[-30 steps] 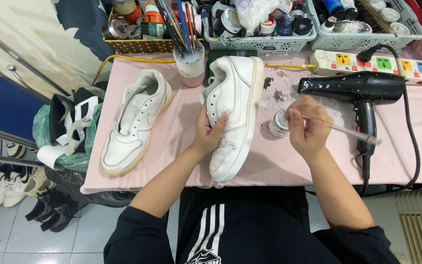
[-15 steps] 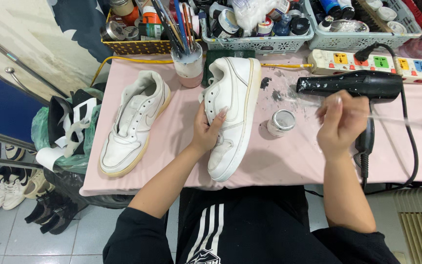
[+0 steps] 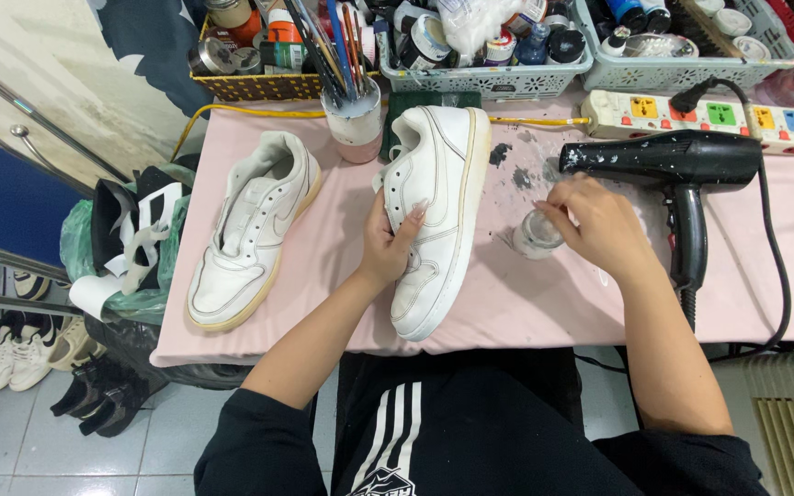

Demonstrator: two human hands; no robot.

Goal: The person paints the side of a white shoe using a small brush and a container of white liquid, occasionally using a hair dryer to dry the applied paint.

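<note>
Two hands at work: the left hand (image 3: 388, 243) clasps a white sneaker (image 3: 436, 216) mid-side, fingers curled round its light, pliable upper. The right hand (image 3: 599, 225), fingers pinched, touches a small jar (image 3: 538, 234), likely fragile; whether a brush is held, I cannot tell.

White leather low-top sneaker with cream sole edge (image 3: 438, 211): tilted on its side, sole edge facing right, toe toward the person, heel pointing at the far baskets, resting on the pink surface (image 3: 526, 303). Left hand (image 3: 388, 243) grips its upper mid-length, fingers wrapped over the side panel. Small clear glass jar with whitish contents (image 3: 537, 234): upright on the surface just right of the sneaker, right hand (image 3: 599, 225) touching its top.
</note>
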